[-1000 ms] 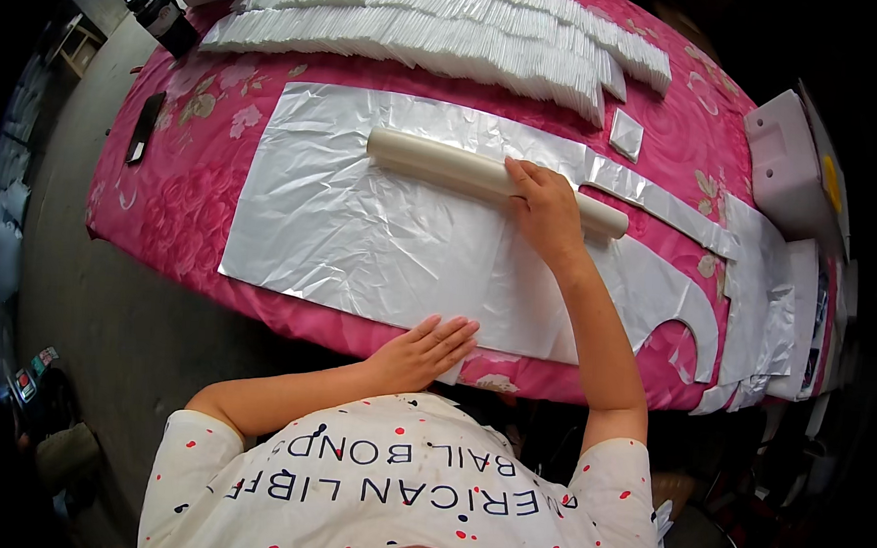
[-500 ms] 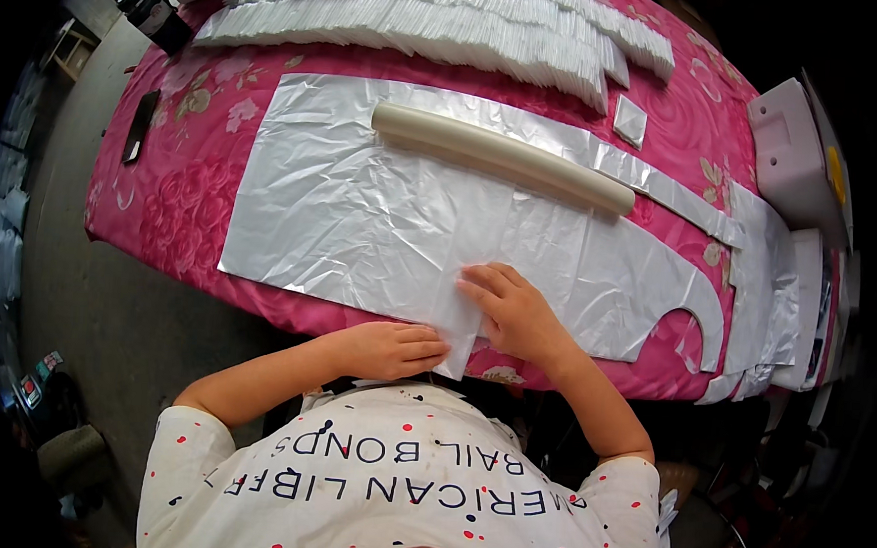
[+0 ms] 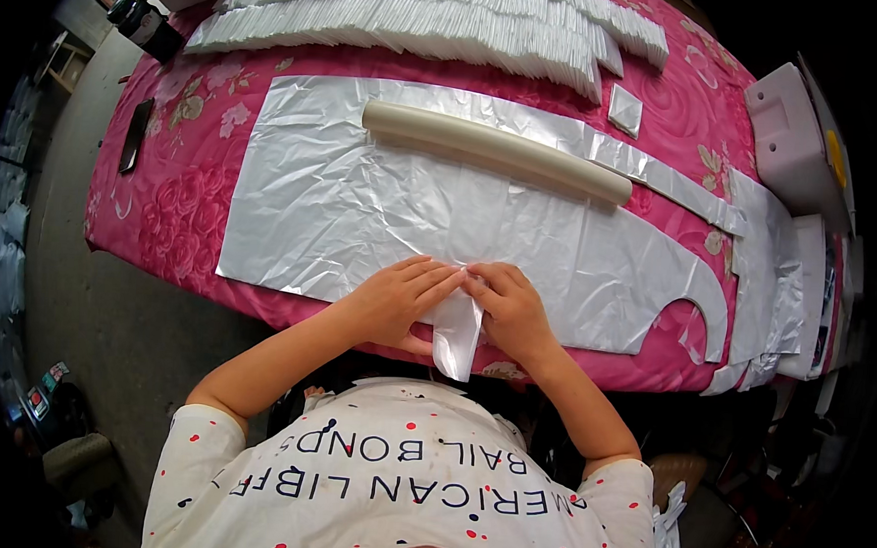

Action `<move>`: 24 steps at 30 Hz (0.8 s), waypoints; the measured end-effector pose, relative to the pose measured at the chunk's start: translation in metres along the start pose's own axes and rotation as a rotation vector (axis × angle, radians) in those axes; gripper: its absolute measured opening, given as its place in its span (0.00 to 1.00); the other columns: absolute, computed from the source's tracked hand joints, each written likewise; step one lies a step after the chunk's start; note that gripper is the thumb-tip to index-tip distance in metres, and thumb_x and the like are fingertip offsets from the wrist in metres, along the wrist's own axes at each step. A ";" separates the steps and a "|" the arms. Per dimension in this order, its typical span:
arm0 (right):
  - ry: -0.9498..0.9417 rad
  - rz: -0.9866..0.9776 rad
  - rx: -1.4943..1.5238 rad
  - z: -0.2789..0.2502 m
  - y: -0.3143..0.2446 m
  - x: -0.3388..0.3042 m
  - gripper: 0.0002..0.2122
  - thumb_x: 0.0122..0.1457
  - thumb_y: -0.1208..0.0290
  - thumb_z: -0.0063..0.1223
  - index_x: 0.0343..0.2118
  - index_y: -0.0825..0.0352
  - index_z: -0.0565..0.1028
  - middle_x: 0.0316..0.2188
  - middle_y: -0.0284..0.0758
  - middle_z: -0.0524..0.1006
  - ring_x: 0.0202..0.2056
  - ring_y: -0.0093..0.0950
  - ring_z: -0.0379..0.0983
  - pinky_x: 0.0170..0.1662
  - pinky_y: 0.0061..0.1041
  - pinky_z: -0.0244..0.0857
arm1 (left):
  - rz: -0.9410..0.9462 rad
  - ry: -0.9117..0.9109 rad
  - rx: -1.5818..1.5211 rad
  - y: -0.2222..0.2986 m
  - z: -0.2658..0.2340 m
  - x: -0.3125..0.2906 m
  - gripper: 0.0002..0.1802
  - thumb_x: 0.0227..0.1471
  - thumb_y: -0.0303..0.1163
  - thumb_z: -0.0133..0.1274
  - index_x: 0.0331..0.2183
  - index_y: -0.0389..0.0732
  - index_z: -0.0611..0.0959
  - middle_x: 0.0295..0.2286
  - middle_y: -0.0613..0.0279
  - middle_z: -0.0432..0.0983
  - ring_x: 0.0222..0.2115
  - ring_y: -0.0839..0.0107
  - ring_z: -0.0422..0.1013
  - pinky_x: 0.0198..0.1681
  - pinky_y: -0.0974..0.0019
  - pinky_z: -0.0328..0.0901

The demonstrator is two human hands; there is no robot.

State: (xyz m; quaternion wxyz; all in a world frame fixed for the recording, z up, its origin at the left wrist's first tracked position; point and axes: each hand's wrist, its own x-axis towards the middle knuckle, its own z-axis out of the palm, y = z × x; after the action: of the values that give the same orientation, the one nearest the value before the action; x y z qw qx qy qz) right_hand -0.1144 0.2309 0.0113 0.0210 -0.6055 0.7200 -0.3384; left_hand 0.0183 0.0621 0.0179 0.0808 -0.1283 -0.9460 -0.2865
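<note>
White plastic aprons lie flat on the table, with a curved cut-out at their right end. At the near edge, a narrow folded apron hangs between my hands, its lower end sticking out toward my body. My left hand closes on the upper part of this fold from the left, thumb low beside it. From the right, my right hand pinches the same upper part, and the fingertips of both hands meet there. A beige tube rests across the flat aprons beyond my hands.
Rows of folded white packets line the far side, with one single packet nearer. A dark phone and black bottle stand left on the pink flowered cloth. At right is a white foam box.
My left hand has moved up and right from the table's near edge to meet the right fingertips at the fold's upper part. The right hand has stayed nearly in place.
</note>
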 end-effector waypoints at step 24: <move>-0.300 1.064 0.673 -0.023 0.035 0.054 0.11 0.54 0.66 0.53 0.25 0.71 0.75 0.13 0.32 0.72 0.15 0.19 0.69 0.18 0.18 0.59 | -0.315 -0.020 0.220 0.006 0.035 0.027 0.44 0.48 0.48 0.48 0.57 0.29 0.53 0.59 0.43 0.42 0.61 0.53 0.39 0.62 0.56 0.36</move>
State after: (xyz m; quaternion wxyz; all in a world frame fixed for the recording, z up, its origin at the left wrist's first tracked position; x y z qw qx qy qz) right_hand -0.1694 0.1955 0.0316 0.4749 -0.1668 0.7654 -0.4009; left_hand -0.0082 0.0916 -0.0016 0.0390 0.0283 -0.9808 -0.1890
